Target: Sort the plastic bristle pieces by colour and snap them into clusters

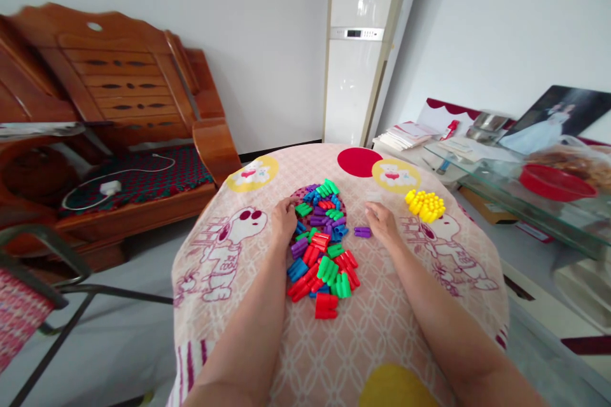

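A pile of small plastic pieces in red, green, blue and purple [328,270] lies on the round patterned tablecloth [329,356]. My left hand [285,216] rests at the pile's upper left edge, its fingers loosely bent beside a green piece [303,209]; I see nothing held in it. To the right of the pile, my right hand [382,222] is held with its fingers loosely apart and nothing visible in them. A purple piece [362,231] lies just left of that hand. Yellow pieces [424,205] form a separate cluster farther right.
A wooden bench [119,89] with a white charger [111,187] stands at the left. At the right is a glass shelf [496,172] with a red bowl [556,182], papers and a photo. A tall white appliance [353,76] stands behind the table.
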A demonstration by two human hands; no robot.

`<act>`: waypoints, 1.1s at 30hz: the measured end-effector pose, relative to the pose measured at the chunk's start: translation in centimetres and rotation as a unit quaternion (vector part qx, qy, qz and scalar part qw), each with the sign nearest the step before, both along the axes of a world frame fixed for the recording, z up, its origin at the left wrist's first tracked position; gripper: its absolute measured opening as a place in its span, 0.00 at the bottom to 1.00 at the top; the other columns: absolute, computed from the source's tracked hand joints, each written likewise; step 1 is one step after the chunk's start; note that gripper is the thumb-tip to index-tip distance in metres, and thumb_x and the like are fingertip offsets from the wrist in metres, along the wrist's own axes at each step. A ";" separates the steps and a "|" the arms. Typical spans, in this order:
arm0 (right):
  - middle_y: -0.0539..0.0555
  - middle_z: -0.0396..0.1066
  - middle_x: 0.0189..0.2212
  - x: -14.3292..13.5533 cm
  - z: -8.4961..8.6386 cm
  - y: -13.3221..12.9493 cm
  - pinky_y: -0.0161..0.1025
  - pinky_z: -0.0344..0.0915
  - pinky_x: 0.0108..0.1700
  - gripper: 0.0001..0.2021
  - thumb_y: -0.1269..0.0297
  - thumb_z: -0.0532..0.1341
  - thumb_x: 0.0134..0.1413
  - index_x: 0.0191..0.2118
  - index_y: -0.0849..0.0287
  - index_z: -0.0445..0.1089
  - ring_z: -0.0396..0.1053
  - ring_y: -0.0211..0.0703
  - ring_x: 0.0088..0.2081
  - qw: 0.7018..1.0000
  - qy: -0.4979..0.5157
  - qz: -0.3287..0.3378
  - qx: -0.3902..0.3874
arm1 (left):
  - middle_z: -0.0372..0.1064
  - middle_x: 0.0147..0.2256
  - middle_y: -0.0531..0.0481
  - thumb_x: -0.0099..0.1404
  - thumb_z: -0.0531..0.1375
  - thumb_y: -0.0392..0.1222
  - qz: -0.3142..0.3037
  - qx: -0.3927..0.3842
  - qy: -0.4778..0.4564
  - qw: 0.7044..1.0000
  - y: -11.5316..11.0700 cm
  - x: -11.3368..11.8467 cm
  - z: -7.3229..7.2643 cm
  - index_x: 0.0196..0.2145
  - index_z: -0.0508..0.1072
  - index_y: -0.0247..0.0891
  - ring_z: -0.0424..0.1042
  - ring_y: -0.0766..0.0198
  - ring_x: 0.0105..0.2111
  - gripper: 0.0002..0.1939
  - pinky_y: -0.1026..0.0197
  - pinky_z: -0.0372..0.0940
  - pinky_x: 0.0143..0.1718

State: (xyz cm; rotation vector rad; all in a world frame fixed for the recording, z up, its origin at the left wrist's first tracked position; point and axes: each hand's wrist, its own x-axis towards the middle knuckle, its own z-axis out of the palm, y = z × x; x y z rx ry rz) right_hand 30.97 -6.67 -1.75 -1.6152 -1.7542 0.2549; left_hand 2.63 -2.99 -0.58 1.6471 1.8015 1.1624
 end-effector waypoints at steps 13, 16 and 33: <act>0.61 0.77 0.45 0.9 -1.9 1.3 0.49 0.68 0.53 0.16 0.63 0.55 0.55 0.44 0.59 0.76 0.74 0.51 0.48 0.996 0.016 0.036 0.074 | 0.78 0.33 0.48 0.64 0.54 0.39 -0.034 -0.020 0.011 0.999 0.0 0.0 0.4 0.45 0.79 0.38 0.76 0.61 0.33 0.16 0.62 0.67 0.37; 0.62 0.77 0.45 0.8 -1.9 1.5 0.49 0.68 0.54 0.16 0.62 0.55 0.56 0.45 0.60 0.76 0.73 0.51 0.48 0.996 0.014 0.040 0.076 | 0.78 0.32 0.49 0.64 0.55 0.39 -0.039 -0.015 0.009 0.999 -0.2 0.1 0.2 0.43 0.79 0.38 0.76 0.61 0.32 0.15 0.63 0.67 0.36; 0.62 0.77 0.46 0.6 -2.5 1.8 0.49 0.66 0.54 0.15 0.65 0.56 0.57 0.46 0.61 0.76 0.73 0.51 0.49 0.996 0.002 0.044 0.077 | 0.68 0.56 0.35 0.54 0.66 0.55 -0.166 0.016 0.255 0.953 7.1 7.2 3.6 0.55 0.70 0.33 0.66 0.46 0.57 0.35 0.51 0.60 0.58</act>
